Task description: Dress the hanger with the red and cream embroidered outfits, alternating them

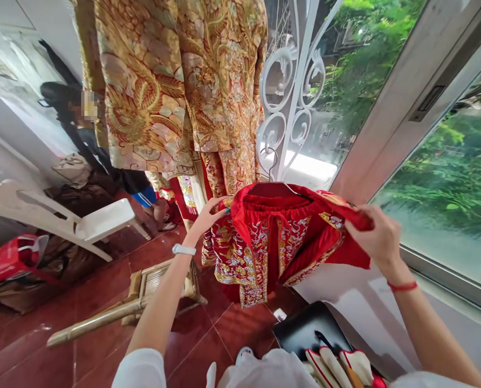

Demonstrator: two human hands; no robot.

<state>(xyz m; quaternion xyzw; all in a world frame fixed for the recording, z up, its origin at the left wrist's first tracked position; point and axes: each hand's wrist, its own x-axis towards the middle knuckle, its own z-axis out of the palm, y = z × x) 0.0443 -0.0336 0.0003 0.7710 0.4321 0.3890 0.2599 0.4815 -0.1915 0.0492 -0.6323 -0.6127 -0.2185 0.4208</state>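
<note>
A red jacket [244, 264] with dense gold and silver embroidery hangs from a dark clothes hanger [273, 188] in front of me. Its front panels part in the middle, and the right one is pulled outward so its plain red lining shows. My left hand [211, 215] is closed on the jacket's left shoulder, fingers partly hidden by the cloth. On the opposite side, my right hand [377, 237] grips a bunched fold of the jacket and stretches it toward the window. The hanger's hook rises beside white scrolled ironwork [293, 86].
Large gold embroidered garments [151, 91] hang above and left. Tall windows [446, 188] stand at right. A bamboo chair [151, 296] and a white plastic chair [103, 221] are left, with a person [87, 134] beyond. Below sits a black case [311, 326] beside cream, red-edged cloth items [337, 366].
</note>
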